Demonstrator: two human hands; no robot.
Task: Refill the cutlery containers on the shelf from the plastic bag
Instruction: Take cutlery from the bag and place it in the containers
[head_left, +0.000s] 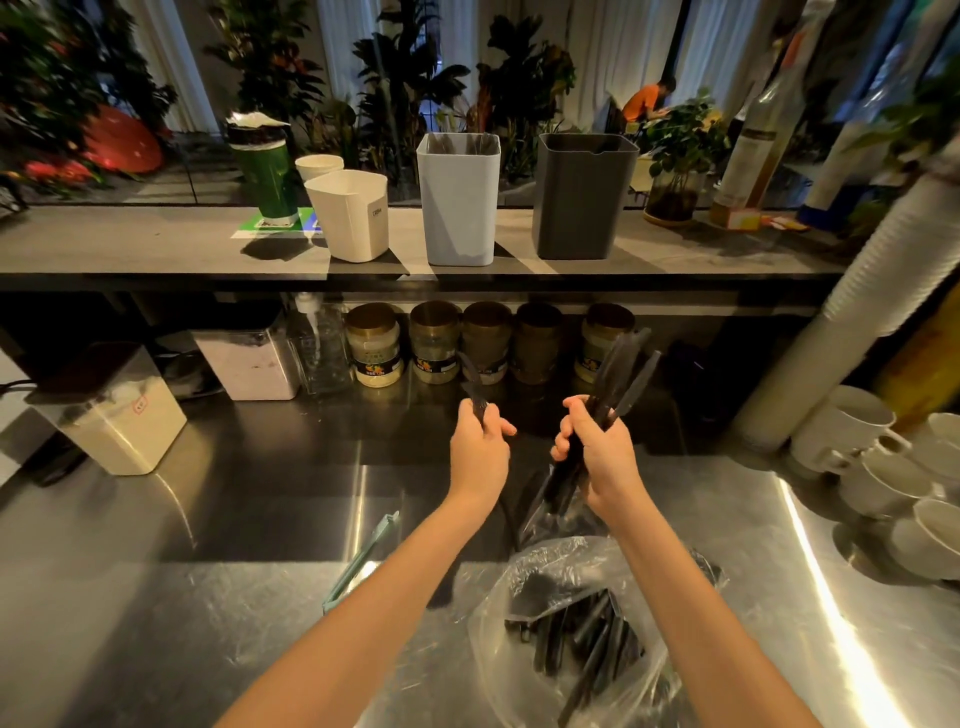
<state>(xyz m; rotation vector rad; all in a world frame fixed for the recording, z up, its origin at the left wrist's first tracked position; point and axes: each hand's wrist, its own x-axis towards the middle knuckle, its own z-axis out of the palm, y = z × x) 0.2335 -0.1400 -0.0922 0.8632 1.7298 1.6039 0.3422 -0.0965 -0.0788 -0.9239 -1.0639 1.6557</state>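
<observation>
A clear plastic bag (524, 587) lies open on the steel counter in front of me, with several black plastic cutlery pieces (587, 644) inside. My right hand (597, 447) grips a bundle of black cutlery (626, 369) above the bag, its ends pointing up and away. My left hand (480, 441) holds a single black piece (472, 387), blurred. On the shelf above stand a white container (350, 218), a pale blue container (460, 202) with a few dark pieces showing inside, and a dark grey container (582, 200).
A green cup (265, 171) stands left on the shelf (130, 249). Jars (374, 348) and storage tubs (119, 415) line the counter's back under the shelf. A tall sleeve of paper cups (852, 301) leans at right beside stacked white mugs (883, 457). A pale clip (358, 561) lies by my left arm.
</observation>
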